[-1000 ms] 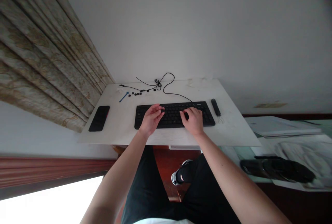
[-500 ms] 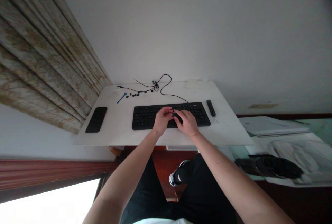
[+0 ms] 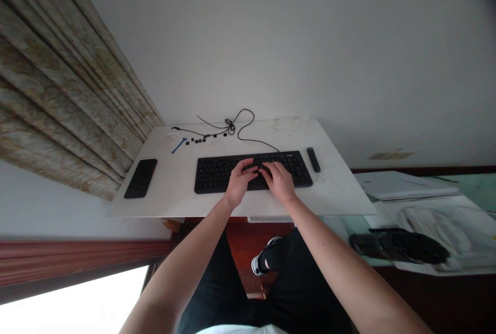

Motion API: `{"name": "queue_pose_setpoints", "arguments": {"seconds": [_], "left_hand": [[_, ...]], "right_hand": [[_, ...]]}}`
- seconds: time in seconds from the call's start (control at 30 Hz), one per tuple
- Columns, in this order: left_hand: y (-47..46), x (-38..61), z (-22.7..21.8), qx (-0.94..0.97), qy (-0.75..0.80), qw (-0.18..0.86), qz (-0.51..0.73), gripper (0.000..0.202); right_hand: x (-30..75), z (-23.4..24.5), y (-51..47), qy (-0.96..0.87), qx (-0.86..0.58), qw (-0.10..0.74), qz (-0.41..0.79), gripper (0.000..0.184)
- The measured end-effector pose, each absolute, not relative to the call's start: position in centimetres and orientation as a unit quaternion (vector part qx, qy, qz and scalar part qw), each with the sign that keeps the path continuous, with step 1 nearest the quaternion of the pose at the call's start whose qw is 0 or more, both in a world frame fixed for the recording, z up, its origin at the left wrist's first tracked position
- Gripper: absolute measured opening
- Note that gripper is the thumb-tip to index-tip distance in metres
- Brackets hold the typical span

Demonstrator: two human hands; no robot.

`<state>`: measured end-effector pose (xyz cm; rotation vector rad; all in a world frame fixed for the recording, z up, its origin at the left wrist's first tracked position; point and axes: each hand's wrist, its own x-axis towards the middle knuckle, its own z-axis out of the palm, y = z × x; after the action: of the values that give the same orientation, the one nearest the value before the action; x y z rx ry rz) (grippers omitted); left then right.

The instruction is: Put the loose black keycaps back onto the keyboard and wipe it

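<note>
A black corded keyboard (image 3: 217, 173) lies on the white desk in front of me, its middle keys partly covered by my hands. My left hand (image 3: 238, 179) is over the middle of the keyboard, thumb and fingers apart, with nothing visible between them. Just right of it, my right hand (image 3: 279, 180) rests over the keys with bent, slightly parted fingers. I see nothing held in it, though its fingertips are small and partly hidden. Several small black pieces like keycaps (image 3: 199, 141) lie scattered behind the keyboard, beside a thin blue tool (image 3: 179, 145) with a wider end.
A black phone (image 3: 140, 178) lies at the desk's left. Right of the keyboard is a slim black object (image 3: 313, 159) with a wire loop. The keyboard's cable (image 3: 231, 126) is bundled near the wall. A black bottle-like item (image 3: 399, 245) and papers (image 3: 406, 185) lie on the lower right surface.
My hands, close together with fingertips nearly meeting before, have moved slightly apart. My left fingers have spread. The whole view has shifted a little.
</note>
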<state>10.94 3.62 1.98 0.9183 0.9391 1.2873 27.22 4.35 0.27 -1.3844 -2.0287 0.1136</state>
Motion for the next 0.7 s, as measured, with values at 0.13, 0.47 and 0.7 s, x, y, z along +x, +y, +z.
{"name": "queue_pose_setpoints", "arguments": {"seconds": [0.13,0.47,0.7], "left_hand": [[2.8,7.4,1.9,0.521,0.516,0.398,0.551,0.03],[1.8,-4.5,0.3,0.68,0.606,0.061,0.407,0.022],[2.4,-5.2,-0.5,0.631,0.635,0.11,0.432,0.015]], "right_hand": [[27.3,0.1,4.4,-0.774,-0.533,0.339,0.036,0.032],[27.4,-0.6,4.7,-0.773,-0.493,0.4,-0.014,0.031],[27.5,-1.2,4.9,-0.732,-0.522,0.438,0.012,0.025]]}}
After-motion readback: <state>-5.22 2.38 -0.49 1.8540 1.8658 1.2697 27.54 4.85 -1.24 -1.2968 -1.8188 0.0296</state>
